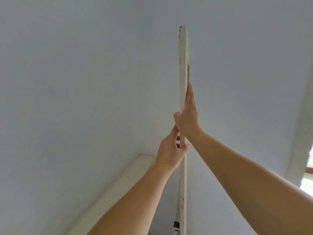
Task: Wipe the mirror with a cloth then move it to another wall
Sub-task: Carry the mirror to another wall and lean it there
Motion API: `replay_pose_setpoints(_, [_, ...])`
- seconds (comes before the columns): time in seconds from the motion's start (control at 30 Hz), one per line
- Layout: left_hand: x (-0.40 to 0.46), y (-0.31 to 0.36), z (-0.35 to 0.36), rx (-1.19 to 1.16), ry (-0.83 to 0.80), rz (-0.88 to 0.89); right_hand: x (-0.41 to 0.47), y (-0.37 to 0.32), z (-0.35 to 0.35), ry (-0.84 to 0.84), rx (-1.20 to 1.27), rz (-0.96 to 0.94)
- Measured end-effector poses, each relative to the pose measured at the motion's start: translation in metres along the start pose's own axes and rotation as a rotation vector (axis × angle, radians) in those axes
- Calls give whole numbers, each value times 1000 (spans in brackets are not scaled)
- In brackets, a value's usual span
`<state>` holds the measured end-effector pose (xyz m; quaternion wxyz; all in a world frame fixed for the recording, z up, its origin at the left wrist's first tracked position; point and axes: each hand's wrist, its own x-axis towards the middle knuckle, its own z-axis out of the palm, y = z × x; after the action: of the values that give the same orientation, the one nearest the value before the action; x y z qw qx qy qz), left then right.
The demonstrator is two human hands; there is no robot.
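Note:
The mirror (pixel 183 65) appears edge-on as a tall, narrow, cream-white frame standing upright in front of me, close to the pale blue wall. Its glass face is hidden from this angle. My right hand (pixel 188 114) grips the frame's edge at mid-height, fingers stretched up along its right side. Just below, my left hand (pixel 171 152) pinches the same edge from the left, thumb wrapped over the front. No cloth is in view.
Pale blue walls (pixel 76 82) meet in a corner behind the mirror. A white ledge or beam (pixel 122 182) runs diagonally at lower left. A bright window opening (pixel 307 180) sits at the right edge. A small dark fitting (pixel 176 224) shows beside the frame's bottom.

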<state>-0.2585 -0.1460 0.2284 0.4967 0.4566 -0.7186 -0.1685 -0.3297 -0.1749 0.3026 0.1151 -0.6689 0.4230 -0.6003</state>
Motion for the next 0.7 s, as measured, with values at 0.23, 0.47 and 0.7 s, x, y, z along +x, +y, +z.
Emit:
replay_pose_setpoints(0.23, [5, 7, 27, 118, -205, -1, 12, 23, -47, 35, -12, 25])
replay_pose_setpoints(0.47, [27, -9, 29, 32, -164, -191, 10, 37, -75, 6, 25, 1])
replay_pose_setpoints(0.7, [68, -33, 34, -34, -127, -240, 13, 48, -85, 16, 57, -17])
